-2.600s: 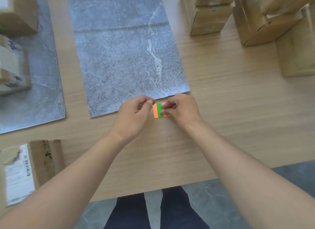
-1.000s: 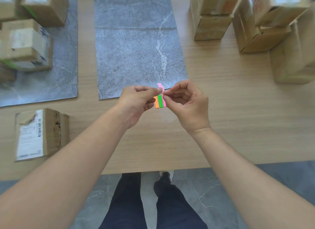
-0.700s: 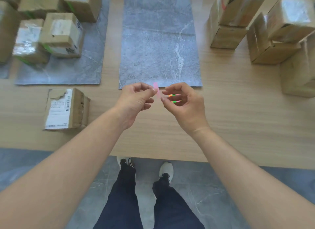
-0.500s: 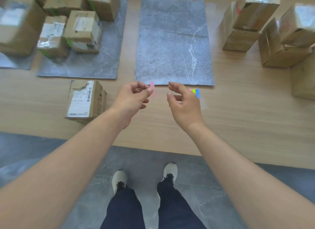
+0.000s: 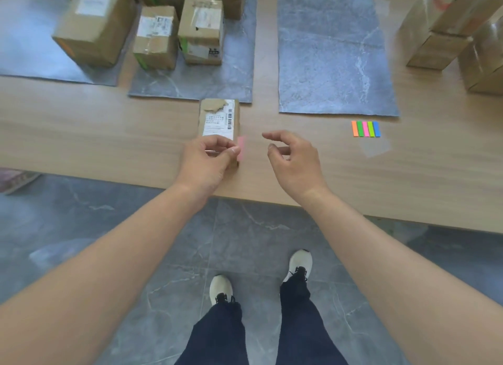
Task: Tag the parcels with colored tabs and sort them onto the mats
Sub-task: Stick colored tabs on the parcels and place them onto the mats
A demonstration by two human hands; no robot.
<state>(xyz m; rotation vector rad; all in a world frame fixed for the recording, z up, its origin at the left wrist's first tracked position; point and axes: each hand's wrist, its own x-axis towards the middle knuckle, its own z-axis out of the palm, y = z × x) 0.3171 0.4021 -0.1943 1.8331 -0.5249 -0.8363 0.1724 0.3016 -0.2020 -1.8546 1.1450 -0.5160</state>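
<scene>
A small pink paper tab (image 5: 241, 148) is pinched between the thumb and a finger of the left hand (image 5: 206, 162). Take 12 o'clock as pointing away from the person. The tab stands up and sticks out at 3 o'clock from the fingertips. It is over the near right corner of a small brown cardboard parcel with a white label (image 5: 219, 119). I cannot tell if the tab touches the parcel. The parcel lies on the light wooden tabletop (image 5: 81, 136), and the left hand covers its near end.

The right hand (image 5: 295, 164) is at 3 o'clock from the tab, a little apart. Its fingers are loosely curled and hold nothing.

At 2 o'clock from the right hand, a strip of bright tabs in orange, green, pink and blue (image 5: 366, 128) lies flat on the tabletop. A thin clear sheet (image 5: 375, 147) lies just beside it at 6 o'clock.

At 12 o'clock from the strip is a grey stone-look mat (image 5: 334, 60). At 12 o'clock from the parcel, a second grey mat (image 5: 196, 84) carries several brown boxes (image 5: 201, 35). At 10 o'clock, a third grey mat (image 5: 24, 43) has a big brown box (image 5: 95, 24) on it. At 2 o'clock, far off, more brown boxes are stacked (image 5: 438, 38) on the tabletop.

At 6 o'clock are the grey tile floor (image 5: 109, 228) and the person's white shoes (image 5: 221, 288).
</scene>
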